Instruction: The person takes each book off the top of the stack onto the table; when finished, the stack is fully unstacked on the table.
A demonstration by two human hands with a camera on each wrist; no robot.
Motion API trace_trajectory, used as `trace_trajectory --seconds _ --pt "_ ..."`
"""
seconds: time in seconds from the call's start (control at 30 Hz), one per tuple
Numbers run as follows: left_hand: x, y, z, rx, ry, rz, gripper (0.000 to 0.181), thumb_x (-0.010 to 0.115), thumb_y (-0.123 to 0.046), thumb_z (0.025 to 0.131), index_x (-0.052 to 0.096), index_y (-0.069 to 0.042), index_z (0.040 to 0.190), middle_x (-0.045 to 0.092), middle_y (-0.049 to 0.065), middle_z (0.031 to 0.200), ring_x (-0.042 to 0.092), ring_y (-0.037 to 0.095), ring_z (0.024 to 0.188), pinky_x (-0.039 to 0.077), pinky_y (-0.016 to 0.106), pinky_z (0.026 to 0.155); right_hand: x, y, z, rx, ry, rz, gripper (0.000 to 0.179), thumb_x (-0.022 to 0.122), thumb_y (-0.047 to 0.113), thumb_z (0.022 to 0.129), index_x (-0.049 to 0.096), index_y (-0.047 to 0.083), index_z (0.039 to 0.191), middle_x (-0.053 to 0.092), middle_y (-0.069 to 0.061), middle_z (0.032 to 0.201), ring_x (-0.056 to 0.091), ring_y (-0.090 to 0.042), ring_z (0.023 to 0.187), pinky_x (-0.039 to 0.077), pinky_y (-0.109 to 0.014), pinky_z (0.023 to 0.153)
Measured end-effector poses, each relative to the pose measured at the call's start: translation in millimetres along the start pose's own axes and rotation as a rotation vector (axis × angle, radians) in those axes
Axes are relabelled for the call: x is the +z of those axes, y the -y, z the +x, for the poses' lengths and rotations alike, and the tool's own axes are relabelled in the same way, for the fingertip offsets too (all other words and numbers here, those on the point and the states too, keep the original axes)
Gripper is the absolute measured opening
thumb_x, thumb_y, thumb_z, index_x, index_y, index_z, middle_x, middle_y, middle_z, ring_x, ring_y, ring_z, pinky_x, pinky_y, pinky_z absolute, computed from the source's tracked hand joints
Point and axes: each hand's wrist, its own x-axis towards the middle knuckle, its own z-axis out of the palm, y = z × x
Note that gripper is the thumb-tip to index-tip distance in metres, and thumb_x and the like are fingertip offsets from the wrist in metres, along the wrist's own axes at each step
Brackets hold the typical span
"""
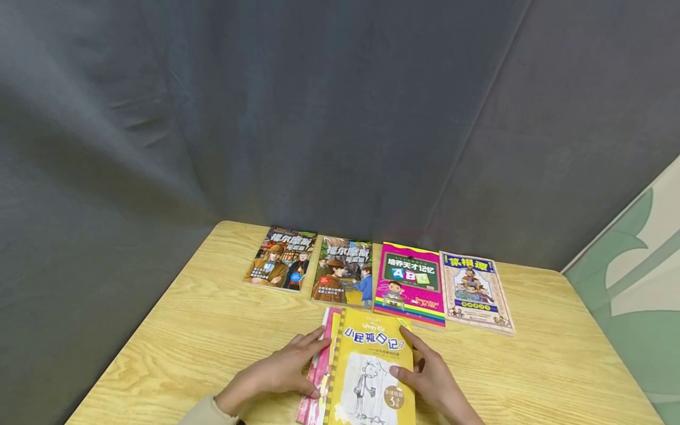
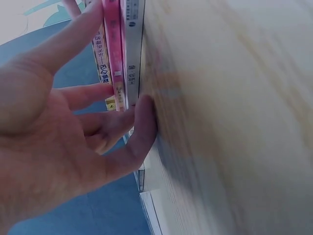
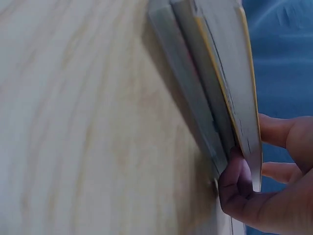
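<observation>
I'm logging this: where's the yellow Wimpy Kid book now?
In the head view, the yellow Wimpy Kid book is at the bottom, just right of centre, atop a stack between the left hand and right hand.

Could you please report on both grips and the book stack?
Left grip touching book stack; right grip holding yellow top book; four books beyond, apparently not obstructing.

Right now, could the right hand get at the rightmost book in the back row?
Probably yes: bare table lies between the right hand and the rightmost book, and nothing covers it. But that hand grips the yellow book, so it would likely release first.
</observation>
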Motion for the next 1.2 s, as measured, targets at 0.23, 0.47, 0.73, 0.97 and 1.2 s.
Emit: trace_trajectory --seconds 0.23,0.47,0.73,0.97,1.2 --pt "0.6 -0.1 -0.2 -0.001 0.003 0.024 0.093 0.081 -0.034 0.072 0.036 -0.011 0.149 0.015 0.010 0.160 0.023 0.043 0.140 0.031 0.059 0.107 -19 -4 -0.5 0.112 0.061 0.119 0.087 0.083 0.021 0.075 0.038 0.015 0.149 0.065 -0.010 0.094 0.044 -0.013 0.059 0.035 -0.020 0.051" --pt "0.6 2.8 -0.7 0.011 0.005 0.028 0.093 0.081 -0.036 0.072 0.036 -0.008 0.149 0.014 0.011 0.160 0.022 0.044 0.139 0.031 0.059 0.107 -37 -14 -8.2 0.133 0.151 0.359 0.087 0.077 0.017 0.081 0.028 0.016 0.153 0.039 -0.024 0.146 0.065 -0.024 0.103 0.054 -0.031 0.085" --pt "0.1 2.0 -0.6 0.012 0.011 0.021 0.091 0.081 -0.036 0.073 0.037 -0.007 0.148 0.015 0.012 0.160 0.023 0.047 0.138 0.031 0.060 0.106 -58 -18 -20.5 0.178 0.143 0.439 0.086 0.071 0.016 0.088 0.017 0.019 0.156 0.049 -0.022 0.139 0.059 -0.022 0.115 0.051 -0.032 0.093" --pt "1.0 2.6 0.1 0.007 0.010 0.014 0.092 0.082 -0.035 0.072 0.038 -0.008 0.148 0.015 0.012 0.160 0.023 0.043 0.139 0.031 0.058 0.107 -100 -26 -30.0 0.274 0.076 0.306 0.088 0.070 0.023 0.089 0.013 0.023 0.156 0.049 -0.020 0.139 0.058 -0.026 0.117 0.052 -0.033 0.090" --pt "1.5 3.9 1.2 0.014 0.015 0.015 0.092 0.081 -0.036 0.073 0.036 -0.007 0.149 0.014 0.012 0.160 0.022 0.042 0.140 0.032 0.058 0.107 -147 -41 -33.5 0.316 0.091 0.021 0.091 0.066 0.038 0.091 0.005 0.021 0.156 0.022 -0.029 0.153 0.027 -0.054 0.133 0.035 -0.061 0.103"
